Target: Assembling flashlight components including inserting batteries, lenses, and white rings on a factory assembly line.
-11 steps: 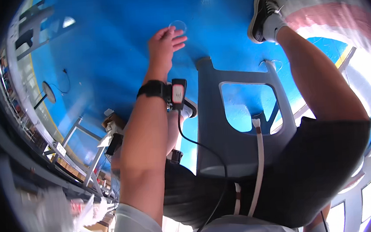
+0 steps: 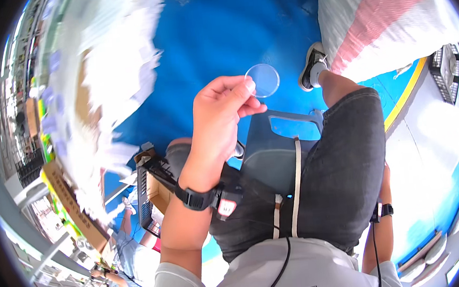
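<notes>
My left hand (image 2: 221, 111) is raised in front of me and pinches a small clear round disc (image 2: 263, 80) by its edge between thumb and fingertips. A black wrist strap with a small device (image 2: 198, 197) sits on that forearm. I sit on a grey plastic stool (image 2: 273, 156) above a blue floor (image 2: 220, 31), with my right thigh in dark shorts (image 2: 344, 167) stretched forward. My right arm hangs at my side with a dark wristband (image 2: 385, 210). The right hand (image 2: 386, 177) is mostly hidden behind the thigh.
A large white and pink sack (image 2: 387, 18) lies at the upper right by my shoe (image 2: 312, 67). A black crate (image 2: 445, 72) stands at the right. A cardboard box and a black crate (image 2: 152, 187) sit to my left. Another person (image 2: 130, 254) is at the lower left.
My left hand was stretched down at the clear disc on the blue floor. Now it holds the disc lifted up close, and my view has swung.
</notes>
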Demonstrator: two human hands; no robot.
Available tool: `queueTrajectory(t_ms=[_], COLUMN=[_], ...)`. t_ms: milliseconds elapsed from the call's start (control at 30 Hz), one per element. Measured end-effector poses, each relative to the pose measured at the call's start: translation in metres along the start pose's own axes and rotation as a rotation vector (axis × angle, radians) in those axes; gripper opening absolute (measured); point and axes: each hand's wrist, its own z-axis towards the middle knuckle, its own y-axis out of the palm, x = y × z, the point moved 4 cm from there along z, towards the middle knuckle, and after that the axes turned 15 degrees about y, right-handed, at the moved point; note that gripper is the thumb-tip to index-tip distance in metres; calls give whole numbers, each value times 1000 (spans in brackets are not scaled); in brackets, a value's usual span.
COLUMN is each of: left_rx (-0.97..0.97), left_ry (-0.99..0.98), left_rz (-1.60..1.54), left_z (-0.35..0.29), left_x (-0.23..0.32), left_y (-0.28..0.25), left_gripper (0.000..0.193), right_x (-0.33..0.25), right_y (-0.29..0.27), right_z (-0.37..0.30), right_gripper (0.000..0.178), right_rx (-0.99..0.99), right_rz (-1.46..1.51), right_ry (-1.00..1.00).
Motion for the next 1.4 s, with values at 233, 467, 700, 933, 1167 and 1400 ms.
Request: queueTrajectory(t_ms=[233, 467, 700, 933, 1167, 1400], left_rx=[-205, -379, -197, 435, 806, 1065], left_ry=[1095, 2027, 1704, 1786, 1363, 938], left_rz=[771, 1178, 1406, 1284, 809, 608], left_z=[-116, -205, -180, -108, -70, -109], left_x=[138, 250, 342, 514, 672, 733], left_y=[30, 24, -20, -111, -186, -349], left_gripper=[18, 22, 27, 9, 6, 19], right_x=[-38, -98, -141, -292, -430, -466], right_y=[-58, -54, -40, 51, 132, 204], right_z=[-40, -71, -88, -178, -335, -474], right_gripper=[17, 20, 15, 8, 9, 11], right_rx=[-23, -144, -110, 29, -6, -27], right_rz=[292, 308, 432, 285, 69, -90], right_ry=[-362, -552, -704, -1111, -1205, -1306])
